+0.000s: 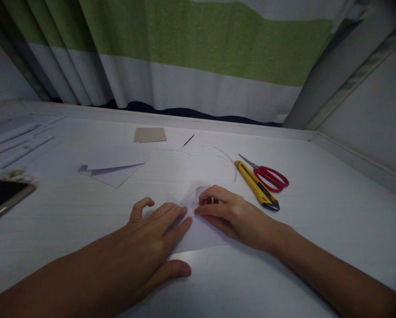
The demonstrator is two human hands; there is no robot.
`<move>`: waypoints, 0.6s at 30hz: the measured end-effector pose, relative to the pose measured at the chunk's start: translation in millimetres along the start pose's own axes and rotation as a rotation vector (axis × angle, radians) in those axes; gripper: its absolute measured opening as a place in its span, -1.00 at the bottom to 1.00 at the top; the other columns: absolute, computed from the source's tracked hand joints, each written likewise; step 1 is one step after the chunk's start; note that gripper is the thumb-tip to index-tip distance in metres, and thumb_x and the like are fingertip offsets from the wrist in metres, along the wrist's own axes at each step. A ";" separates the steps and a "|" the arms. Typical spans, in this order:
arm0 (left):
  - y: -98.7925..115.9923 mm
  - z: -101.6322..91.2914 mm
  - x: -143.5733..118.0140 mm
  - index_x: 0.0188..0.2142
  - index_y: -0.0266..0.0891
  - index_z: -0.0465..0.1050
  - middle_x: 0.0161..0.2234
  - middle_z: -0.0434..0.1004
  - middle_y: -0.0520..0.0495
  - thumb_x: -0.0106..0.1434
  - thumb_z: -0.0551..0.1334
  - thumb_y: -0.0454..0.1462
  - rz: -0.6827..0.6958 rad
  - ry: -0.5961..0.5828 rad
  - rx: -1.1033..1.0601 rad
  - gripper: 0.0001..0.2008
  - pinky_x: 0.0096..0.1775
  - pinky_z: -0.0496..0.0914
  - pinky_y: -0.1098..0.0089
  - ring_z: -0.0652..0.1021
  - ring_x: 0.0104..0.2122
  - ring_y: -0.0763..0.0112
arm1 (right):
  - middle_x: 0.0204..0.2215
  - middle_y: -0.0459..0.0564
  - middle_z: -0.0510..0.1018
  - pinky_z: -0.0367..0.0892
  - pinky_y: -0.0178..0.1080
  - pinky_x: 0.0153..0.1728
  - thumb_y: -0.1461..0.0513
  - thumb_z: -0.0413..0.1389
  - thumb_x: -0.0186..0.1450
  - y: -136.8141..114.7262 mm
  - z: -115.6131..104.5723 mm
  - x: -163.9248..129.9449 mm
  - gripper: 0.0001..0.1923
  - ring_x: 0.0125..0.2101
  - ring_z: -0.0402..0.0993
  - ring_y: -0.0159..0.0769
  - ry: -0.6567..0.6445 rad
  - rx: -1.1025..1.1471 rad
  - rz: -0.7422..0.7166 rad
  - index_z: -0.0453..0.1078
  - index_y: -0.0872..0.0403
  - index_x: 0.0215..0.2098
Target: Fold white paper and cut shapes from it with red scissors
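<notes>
A small white sheet of paper (198,234) lies partly folded on the white table (333,229) in front of me. My left hand (154,238) lies flat on its left part, fingers spread and pressing it down. My right hand (229,214) pinches a raised fold of the same paper between thumb and fingertips. The fingertips of both hands almost touch at the fold.
A yellow utility knife (256,185) and red scissors (269,176) lie just right of my right hand. Folded white paper (113,170), a brown card piece (150,134) and a thin dark stick (188,141) lie farther back. A phone (4,196) is at the left edge. A green-and-white curtain (201,53) hangs behind.
</notes>
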State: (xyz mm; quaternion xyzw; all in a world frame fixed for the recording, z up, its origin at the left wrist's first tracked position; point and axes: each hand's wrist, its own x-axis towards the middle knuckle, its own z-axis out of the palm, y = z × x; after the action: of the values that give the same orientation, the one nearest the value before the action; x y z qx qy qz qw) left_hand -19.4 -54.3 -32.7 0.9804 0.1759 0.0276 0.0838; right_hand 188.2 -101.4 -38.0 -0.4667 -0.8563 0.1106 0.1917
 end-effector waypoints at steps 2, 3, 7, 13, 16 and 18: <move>-0.5 -0.7 -0.4 0.00 -0.04 0.14 -0.08 0.27 -0.06 0.14 -0.05 -0.06 -0.001 -0.009 0.003 -0.58 -0.02 -0.01 0.13 0.30 -0.14 0.27 | -0.29 0.05 0.33 0.23 -0.32 -0.28 0.31 -0.12 0.22 -0.5 1.7 0.0 -0.76 -0.28 0.24 -0.37 0.007 -0.007 -0.001 0.38 0.14 -0.30; -1.0 -1.1 -0.2 0.00 -0.04 0.14 -0.08 0.27 -0.06 0.15 -0.05 -0.07 -0.001 -0.016 0.003 -0.58 -0.02 0.00 0.13 0.30 -0.15 0.27 | -0.29 0.05 0.33 0.22 -0.32 -0.28 0.32 -0.12 0.22 -0.8 2.4 0.0 -0.76 -0.27 0.24 -0.37 0.009 -0.013 0.001 0.38 0.14 -0.31; -2.7 -3.9 2.5 -0.03 -0.04 0.17 -0.12 0.30 -0.04 0.16 -0.05 -0.09 -0.010 -0.030 -0.012 -0.62 -0.03 0.01 0.14 0.32 -0.19 0.30 | -0.29 0.05 0.34 0.22 -0.32 -0.28 0.33 -0.12 0.22 -1.6 3.9 0.1 -0.76 -0.27 0.24 -0.36 0.008 -0.041 0.008 0.38 0.14 -0.31; -2.5 -4.4 8.1 -0.05 -0.09 0.18 -0.22 0.33 -0.04 0.19 -0.07 -0.15 -0.014 -0.003 -0.023 -0.66 -0.05 0.02 0.14 0.34 -0.27 0.35 | -0.30 0.05 0.34 0.22 -0.35 -0.31 0.31 -0.11 0.22 -1.2 3.9 0.4 -0.77 -0.30 0.24 -0.38 0.002 -0.067 0.007 0.38 0.14 -0.31; -2.8 -0.6 9.8 -0.07 -0.13 0.20 -0.23 0.33 -0.05 0.19 -0.06 -0.18 0.019 0.025 0.008 -0.68 -0.06 0.02 0.13 0.33 -0.27 0.35 | -0.30 0.05 0.33 0.23 -0.35 -0.32 0.31 -0.11 0.22 -0.5 4.1 0.1 -0.77 -0.31 0.24 -0.38 0.001 -0.075 -0.004 0.38 0.15 -0.31; -3.3 2.0 10.4 -0.08 -0.14 0.21 -0.24 0.33 -0.06 0.19 -0.05 -0.20 0.040 0.045 0.031 -0.70 -0.06 0.01 0.12 0.33 -0.26 0.35 | -0.30 0.05 0.33 0.24 -0.34 -0.32 0.31 -0.11 0.22 0.0 4.4 0.0 -0.77 -0.31 0.24 -0.37 0.005 -0.080 -0.015 0.38 0.14 -0.31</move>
State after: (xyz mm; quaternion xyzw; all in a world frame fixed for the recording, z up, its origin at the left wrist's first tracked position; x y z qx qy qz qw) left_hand -10.6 -47.9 -35.0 0.9841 0.1583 0.0486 0.0642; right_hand 186.3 -101.4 -41.9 -0.4680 -0.8629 0.0734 0.1760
